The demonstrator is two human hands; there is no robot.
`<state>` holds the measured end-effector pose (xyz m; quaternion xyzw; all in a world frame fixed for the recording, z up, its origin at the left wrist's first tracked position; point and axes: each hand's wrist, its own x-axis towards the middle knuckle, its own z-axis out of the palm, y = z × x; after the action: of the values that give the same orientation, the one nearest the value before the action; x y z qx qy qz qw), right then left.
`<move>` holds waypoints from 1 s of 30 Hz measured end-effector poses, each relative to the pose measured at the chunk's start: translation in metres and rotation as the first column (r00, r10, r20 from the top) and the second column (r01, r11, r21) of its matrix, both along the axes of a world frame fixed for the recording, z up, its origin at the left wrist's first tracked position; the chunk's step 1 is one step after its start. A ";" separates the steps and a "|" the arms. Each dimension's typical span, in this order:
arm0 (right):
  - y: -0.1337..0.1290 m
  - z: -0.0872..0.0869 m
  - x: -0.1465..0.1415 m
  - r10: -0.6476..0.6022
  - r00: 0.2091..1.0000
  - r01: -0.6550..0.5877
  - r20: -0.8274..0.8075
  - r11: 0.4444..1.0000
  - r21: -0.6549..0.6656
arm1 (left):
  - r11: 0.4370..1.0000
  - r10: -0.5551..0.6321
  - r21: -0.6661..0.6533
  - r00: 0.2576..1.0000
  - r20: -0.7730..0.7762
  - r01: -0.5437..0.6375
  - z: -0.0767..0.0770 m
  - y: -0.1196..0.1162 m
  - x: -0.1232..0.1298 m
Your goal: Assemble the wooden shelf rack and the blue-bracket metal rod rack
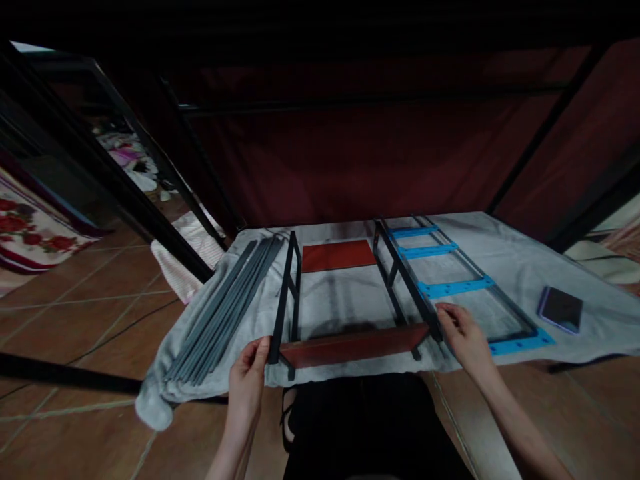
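Observation:
Two black side frames stand on the cloth, one on the left and one on the right. A reddish-brown board spans them at the near end, tilted on its edge. Farther back, an orange-red panel lies between the frames. My left hand is closed at the near end of the left frame, with thumb and fingers pinching it. At the near end of the right frame, my right hand has its fingertips pinched together against the bar; the exact contact is partly hidden.
A grey cloth covers the work surface. Several thin grey rods lie at the left. Right of the frames is a ladder-like dark frame with blue crosspieces, then a phone. A dark red panel closes off the back.

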<state>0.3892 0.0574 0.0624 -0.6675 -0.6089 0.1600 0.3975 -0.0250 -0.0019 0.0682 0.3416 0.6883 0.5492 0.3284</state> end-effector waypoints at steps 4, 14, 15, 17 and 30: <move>-0.006 -0.016 0.008 0.021 0.999 -0.027 -0.028 0.969 -0.246 | 1.000 0.003 -0.008 0.995 0.097 -0.002 -0.004 -0.002 0.002; 0.006 -0.007 0.014 0.068 0.983 -0.124 -0.168 0.929 -0.348 | 0.994 -0.067 -0.082 0.993 0.092 0.075 -0.006 -0.003 0.001; 0.007 -0.010 0.014 0.071 0.970 -0.153 -0.234 0.921 -0.358 | 0.994 -0.062 -0.079 0.994 0.089 0.069 -0.007 -0.003 0.001; 0.007 -0.018 0.013 0.060 0.937 -0.193 -0.345 0.910 -0.366 | 0.996 -0.059 -0.067 0.996 0.068 0.064 -0.009 -0.002 0.000; 0.008 -0.015 0.009 -0.042 0.790 -0.306 -0.612 0.837 -0.453 | 0.994 -0.107 -0.018 0.993 -0.048 0.107 -0.013 -0.004 0.000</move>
<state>0.3987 0.0650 0.0479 -0.6186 -0.4303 0.5524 0.3563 -0.0247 -0.0056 0.0550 0.3888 0.6811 0.5170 0.3432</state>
